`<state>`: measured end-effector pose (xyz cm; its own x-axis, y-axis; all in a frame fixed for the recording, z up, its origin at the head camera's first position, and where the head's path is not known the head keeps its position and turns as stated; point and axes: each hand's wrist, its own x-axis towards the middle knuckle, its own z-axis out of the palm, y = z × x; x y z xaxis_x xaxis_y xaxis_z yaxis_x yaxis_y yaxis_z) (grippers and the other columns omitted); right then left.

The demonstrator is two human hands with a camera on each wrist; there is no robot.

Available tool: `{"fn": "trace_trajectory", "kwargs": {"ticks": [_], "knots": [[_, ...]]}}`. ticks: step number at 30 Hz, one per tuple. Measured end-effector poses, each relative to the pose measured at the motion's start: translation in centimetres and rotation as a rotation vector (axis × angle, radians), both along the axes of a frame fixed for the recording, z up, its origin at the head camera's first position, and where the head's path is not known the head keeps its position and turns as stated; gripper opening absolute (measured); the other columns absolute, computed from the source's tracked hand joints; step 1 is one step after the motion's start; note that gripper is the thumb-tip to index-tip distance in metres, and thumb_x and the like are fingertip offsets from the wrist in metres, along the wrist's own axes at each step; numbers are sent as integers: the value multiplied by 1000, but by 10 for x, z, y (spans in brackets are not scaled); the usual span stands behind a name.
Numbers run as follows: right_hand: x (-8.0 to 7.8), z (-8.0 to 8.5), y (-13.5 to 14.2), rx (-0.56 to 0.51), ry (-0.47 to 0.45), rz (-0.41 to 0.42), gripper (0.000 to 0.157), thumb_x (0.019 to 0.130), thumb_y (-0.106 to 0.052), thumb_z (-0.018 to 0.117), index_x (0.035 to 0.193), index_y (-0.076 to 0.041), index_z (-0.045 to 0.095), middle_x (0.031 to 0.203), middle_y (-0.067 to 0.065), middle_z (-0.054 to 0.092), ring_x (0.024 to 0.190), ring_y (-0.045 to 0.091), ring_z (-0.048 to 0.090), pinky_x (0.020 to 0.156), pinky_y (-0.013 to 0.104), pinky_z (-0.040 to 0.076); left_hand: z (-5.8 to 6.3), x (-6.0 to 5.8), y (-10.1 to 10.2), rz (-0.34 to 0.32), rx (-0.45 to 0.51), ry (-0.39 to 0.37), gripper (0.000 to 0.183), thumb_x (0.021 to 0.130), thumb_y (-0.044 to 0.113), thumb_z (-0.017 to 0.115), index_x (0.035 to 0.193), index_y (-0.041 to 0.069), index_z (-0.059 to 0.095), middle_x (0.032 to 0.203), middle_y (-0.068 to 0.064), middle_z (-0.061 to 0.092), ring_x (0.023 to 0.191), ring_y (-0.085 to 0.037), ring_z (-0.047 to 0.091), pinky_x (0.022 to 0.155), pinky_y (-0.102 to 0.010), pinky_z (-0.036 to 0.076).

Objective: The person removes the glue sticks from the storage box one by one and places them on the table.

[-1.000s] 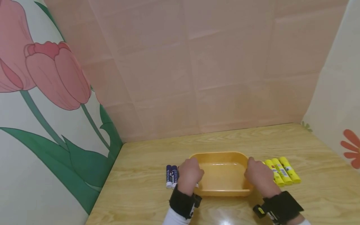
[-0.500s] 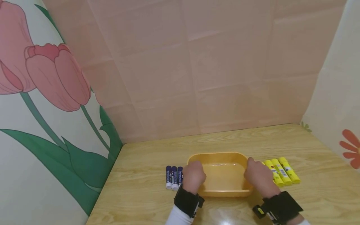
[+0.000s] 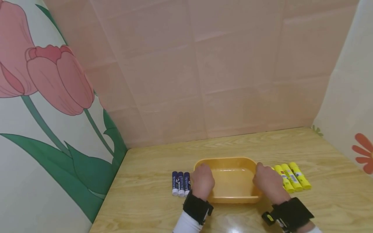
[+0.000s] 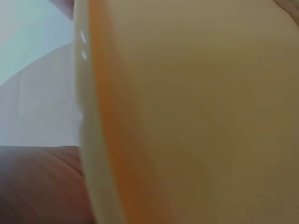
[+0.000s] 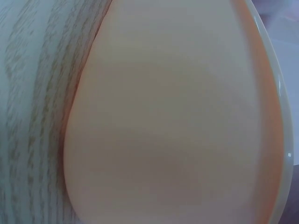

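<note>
A shallow yellow-orange plastic tray (image 3: 233,183) with rounded corners stands on the table between both hands, with nothing in it. My left hand (image 3: 203,182) grips its left rim, fingers curled. At the opposite end, my right hand (image 3: 268,183) holds the right rim in the same way. The tray wall (image 4: 205,112) fills most of the left wrist view, part of the hand showing at lower left. In the right wrist view the tray's outer side (image 5: 163,116) stands close to the wood. Fingertips on the rim are mostly hidden.
Three dark blue glue sticks with white ends (image 3: 181,184) lie side by side left of the tray. To the right, several yellow sticks (image 3: 292,177) lie in a row, partly behind my right hand. A pink-covered wall (image 3: 204,71) rises beyond the wooden table (image 3: 140,194).
My left hand has moved right, from beside the blue glue sticks onto the tray's left rim, uncovering the third stick. The tray's left end shows more. My right hand stays put.
</note>
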<state>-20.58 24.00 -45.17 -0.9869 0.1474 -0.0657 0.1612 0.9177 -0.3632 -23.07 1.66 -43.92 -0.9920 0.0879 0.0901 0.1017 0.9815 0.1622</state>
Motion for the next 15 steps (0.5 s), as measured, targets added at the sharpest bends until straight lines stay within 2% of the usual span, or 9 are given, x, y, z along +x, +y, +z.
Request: {"fn": "trace_trajectory", "kwargs": {"ticks": [7,11,15], "knots": [[1,-2,-1,-5,-14,-3,20,89,-5,53,102,10,50,77,19,54,65,30,54,51,40,44,-7,0,5,4,-37,-9,9,80,11,74,81,10,65,78,-3,63,68,-16,62,55,-34,52],[0,-3,0,1,-2,2,19,89,-5,54,100,10,50,76,19,54,63,30,53,50,40,44,-12,1,7,-3,-70,59,8,82,13,73,78,11,66,76,-2,63,67,-15,61,54,-32,51],[-3,-3,1,-3,-20,-5,20,89,-6,54,101,10,49,76,18,53,63,30,53,50,39,43,-14,-3,9,3,-62,87,8,83,14,73,77,12,67,75,-2,64,67,-15,62,53,-32,52]]}}
